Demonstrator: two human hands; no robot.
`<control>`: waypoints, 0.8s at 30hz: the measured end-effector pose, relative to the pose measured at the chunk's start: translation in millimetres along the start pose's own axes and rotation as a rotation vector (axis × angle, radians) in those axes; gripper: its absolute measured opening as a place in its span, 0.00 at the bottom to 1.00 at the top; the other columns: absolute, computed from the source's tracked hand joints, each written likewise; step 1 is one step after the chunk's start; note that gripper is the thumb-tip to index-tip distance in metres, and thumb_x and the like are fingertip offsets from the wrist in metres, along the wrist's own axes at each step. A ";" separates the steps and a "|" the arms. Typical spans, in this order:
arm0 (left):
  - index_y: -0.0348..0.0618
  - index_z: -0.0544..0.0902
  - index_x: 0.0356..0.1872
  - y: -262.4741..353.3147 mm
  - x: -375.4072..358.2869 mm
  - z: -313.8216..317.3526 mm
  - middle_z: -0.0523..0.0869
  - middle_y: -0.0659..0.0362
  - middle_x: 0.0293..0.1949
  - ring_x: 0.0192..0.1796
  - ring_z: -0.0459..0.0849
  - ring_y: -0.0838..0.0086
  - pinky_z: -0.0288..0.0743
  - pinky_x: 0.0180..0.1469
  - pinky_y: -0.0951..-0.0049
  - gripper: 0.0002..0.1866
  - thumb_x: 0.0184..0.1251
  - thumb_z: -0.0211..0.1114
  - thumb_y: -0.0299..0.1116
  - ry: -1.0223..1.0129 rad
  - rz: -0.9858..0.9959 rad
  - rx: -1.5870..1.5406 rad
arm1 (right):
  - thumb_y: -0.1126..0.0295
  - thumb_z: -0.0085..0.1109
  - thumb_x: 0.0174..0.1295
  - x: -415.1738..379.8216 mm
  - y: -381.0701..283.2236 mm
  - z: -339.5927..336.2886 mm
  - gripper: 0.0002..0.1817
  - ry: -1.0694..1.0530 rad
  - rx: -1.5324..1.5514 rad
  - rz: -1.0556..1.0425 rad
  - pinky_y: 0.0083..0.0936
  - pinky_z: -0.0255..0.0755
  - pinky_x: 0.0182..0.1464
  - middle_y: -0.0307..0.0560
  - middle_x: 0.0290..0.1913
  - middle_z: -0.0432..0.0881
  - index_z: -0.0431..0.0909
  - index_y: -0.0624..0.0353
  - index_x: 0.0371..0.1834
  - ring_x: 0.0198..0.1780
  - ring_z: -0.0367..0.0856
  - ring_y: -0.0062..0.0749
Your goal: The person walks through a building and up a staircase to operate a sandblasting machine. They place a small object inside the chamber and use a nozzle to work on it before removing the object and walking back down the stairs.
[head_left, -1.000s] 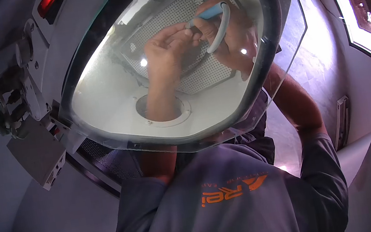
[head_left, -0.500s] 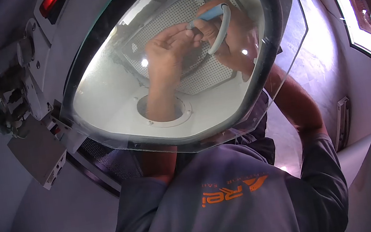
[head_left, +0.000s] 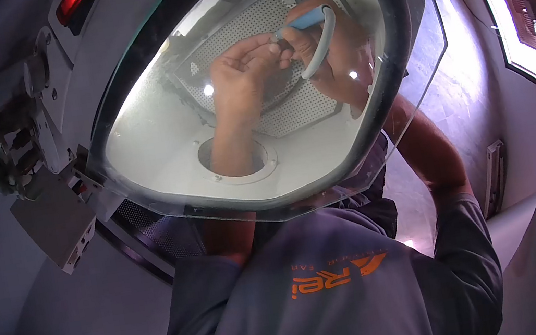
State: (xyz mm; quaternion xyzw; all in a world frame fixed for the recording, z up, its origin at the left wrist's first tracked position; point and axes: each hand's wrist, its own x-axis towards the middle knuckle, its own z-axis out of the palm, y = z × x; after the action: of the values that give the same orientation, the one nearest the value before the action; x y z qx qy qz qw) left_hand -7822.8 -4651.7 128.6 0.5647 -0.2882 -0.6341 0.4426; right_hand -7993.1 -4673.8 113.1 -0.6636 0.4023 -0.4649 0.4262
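Note:
Behind the clear window (head_left: 158,128) of a white cabinet, both of my hands are at work. My right hand (head_left: 337,53) is wrapped round a blue pen-shaped blasting handpiece (head_left: 309,19), whose grey hose (head_left: 322,52) loops back over the fingers. Its tip points left, toward the fingertips of my left hand (head_left: 243,70). Those fingers are pinched together just at the tip; whatever they hold is too small or hidden to make out. The left forearm comes through a round port (head_left: 270,160) in the cabinet's front wall.
Under the hands lies a perforated grate (head_left: 294,111). A dark rubber seal (head_left: 380,109) rims the window. Outside, a red lit switch (head_left: 72,4) sits at upper left, above a machine (head_left: 22,145) with metal parts. A bright window (head_left: 513,20) is at right.
Almost nothing differs. Both hands and the handpiece keep nearly the same place, with only a very slight shift of the right hand and hose.

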 end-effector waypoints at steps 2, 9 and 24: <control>0.21 0.79 0.51 1.5 -0.6 1.3 0.89 0.45 0.39 0.40 0.89 0.69 0.83 0.47 0.74 0.17 0.65 0.68 0.23 0.001 0.008 0.025 | 0.60 0.56 0.74 -0.1 2.0 -0.7 0.16 0.000 -0.043 -0.020 0.20 0.81 0.30 0.48 0.37 0.80 0.73 0.65 0.48 0.33 0.87 0.26; 0.22 0.80 0.50 -1.5 -0.4 0.3 0.89 0.45 0.39 0.40 0.89 0.69 0.84 0.47 0.74 0.16 0.64 0.68 0.22 0.010 0.001 -0.024 | 0.63 0.56 0.74 -0.7 0.7 0.8 0.13 0.016 -0.005 -0.012 0.20 0.78 0.31 0.47 0.38 0.80 0.74 0.64 0.47 0.32 0.86 0.25; 0.21 0.81 0.49 1.2 -2.3 4.9 0.89 0.44 0.39 0.41 0.90 0.67 0.86 0.47 0.72 0.15 0.64 0.68 0.22 0.034 0.026 0.022 | 0.63 0.57 0.74 -2.3 -8.3 -3.1 0.12 -0.048 0.057 0.159 0.19 0.78 0.32 0.44 0.34 0.81 0.74 0.63 0.47 0.32 0.85 0.23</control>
State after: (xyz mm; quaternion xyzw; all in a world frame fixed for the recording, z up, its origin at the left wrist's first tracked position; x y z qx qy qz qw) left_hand -7827.4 -4650.8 131.8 0.5764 -0.2952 -0.6154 0.4493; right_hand -7995.5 -4669.6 121.0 -0.6280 0.4300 -0.4250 0.4900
